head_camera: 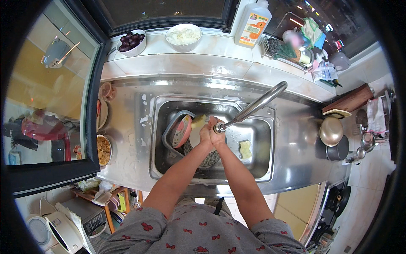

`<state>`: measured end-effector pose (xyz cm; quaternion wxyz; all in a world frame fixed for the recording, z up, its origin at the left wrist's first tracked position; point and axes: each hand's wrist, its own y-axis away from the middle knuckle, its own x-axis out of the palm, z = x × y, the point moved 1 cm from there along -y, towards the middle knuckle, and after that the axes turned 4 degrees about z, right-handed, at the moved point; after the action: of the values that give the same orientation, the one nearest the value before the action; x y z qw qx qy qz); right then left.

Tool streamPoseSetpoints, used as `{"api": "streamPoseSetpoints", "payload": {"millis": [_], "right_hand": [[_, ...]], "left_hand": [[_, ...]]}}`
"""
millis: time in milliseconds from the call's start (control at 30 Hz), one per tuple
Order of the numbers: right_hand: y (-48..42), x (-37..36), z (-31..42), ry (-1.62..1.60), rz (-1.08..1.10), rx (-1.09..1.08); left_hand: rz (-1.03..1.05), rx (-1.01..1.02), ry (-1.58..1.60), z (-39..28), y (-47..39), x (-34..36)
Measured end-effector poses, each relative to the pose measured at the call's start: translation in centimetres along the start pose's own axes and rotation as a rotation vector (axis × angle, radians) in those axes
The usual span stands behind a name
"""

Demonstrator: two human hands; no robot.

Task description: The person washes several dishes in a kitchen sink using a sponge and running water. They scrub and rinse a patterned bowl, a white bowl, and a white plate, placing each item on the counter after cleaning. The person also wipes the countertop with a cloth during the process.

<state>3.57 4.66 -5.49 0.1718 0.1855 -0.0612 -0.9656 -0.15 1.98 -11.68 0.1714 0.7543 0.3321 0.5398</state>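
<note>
My left hand (206, 135) and my right hand (217, 136) are together beneath the spout of the metal faucet (244, 112), over the stainless steel sink (274, 143). Whether anything lies between them is hidden. Below and left of them are stacked dishes, including a patterned plate (211, 159). A pink bowl (182, 131) leans on its side in a grey plastic basin (167, 139) at the sink's left. Near its rim is a yellowish object (199, 121), partly covered. A yellow-green sponge (245, 149) lies on the sink floor, right of my hands.
On the ledge stand a bowl of dark fruit (131, 43), a bowl of white food (184, 35), a cleaner bottle (253, 23) and a wire rack (287, 58). An open window frame (93, 95) juts over the left counter. Pots (331, 130) stand at right.
</note>
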Motion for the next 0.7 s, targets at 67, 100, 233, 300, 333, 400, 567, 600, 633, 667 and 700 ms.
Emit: {"api": "streamPoseSetpoints", "payload": {"millis": [67,100,233,300,333,400,567,600,633,667,700], "right_hand": [[-0.7,1.4,0.6,-0.066,0.151,0.100],[-0.6,1.3,1.1,-0.073,0.201,0.143],[-1.2,-2.4,2.0,0.023,0.135,0.238],[-1.4,-2.4,2.4,0.017,0.059,0.145],[-1.2,-2.2,2.7,-0.042,0.034,0.072],[-1.8,-2.3,2.0,-0.061,0.041,-0.134],[0.4,-3.5,4.8,0.096,0.118,-0.121],[0.8,-3.8,5.5,0.253,0.059,-0.246],[1.1,-3.9,6.0,0.407,0.003,-0.367],[1.5,-3.7,6.9,0.538,-0.110,-0.661],[1.8,-3.3,7.4,0.497,-0.058,-0.639]], "left_hand": [[0.019,0.093,0.000,0.8,-3.7,-4.1],[-0.011,0.139,-0.188,0.4,-3.5,-4.3],[-0.097,0.061,-0.574,-2.2,6.4,4.9],[-0.086,-0.055,-0.507,-3.2,9.0,6.7],[-0.045,-0.126,-0.447,-3.3,8.9,6.1],[0.204,-0.247,-0.328,-3.8,8.6,5.0],[0.265,-0.346,-0.359,-5.6,7.8,4.1],[0.216,-0.355,-0.368,-5.3,7.2,3.8],[0.162,-0.363,-0.377,-5.0,6.2,2.8],[0.318,-0.395,-0.190,-4.2,4.2,0.8],[0.468,-0.450,-0.009,-3.6,2.3,-1.4]]}}
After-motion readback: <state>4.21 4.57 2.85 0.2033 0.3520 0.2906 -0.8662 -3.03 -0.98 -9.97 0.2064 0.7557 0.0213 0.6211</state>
